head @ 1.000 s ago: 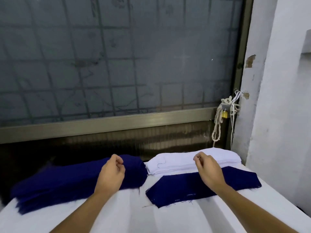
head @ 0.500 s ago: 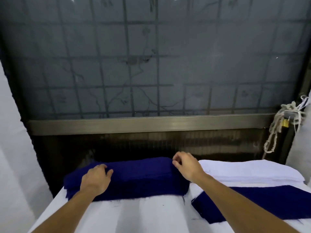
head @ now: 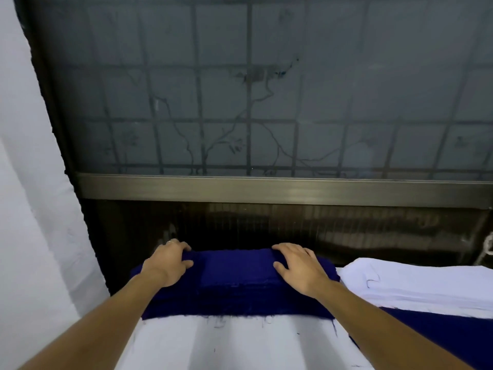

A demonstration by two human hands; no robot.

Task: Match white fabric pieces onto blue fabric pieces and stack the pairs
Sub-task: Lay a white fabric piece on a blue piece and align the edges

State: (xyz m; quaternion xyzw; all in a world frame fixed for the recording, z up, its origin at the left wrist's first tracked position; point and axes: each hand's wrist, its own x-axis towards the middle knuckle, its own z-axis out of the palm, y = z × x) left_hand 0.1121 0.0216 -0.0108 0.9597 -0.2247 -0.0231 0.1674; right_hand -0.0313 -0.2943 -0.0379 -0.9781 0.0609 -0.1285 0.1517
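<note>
2 hands on the blue stack, long axis left-right: left hand grip looks pinched on its left end, right hand spread flat toward its right end (white stack just right of it).

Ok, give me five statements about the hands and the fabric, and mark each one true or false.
1. The left hand and the right hand both rest on the blue stack. True.
2. The white stack lies left of the blue stack. False: it lies to its right.
3. The right hand holds a white piece. False: its fingers lie spread on the blue stack.
4. A single blue piece lies on the near side of the white stack. True.
5. A white piece lies on top of the blue stack. False: its top is blue.
</note>
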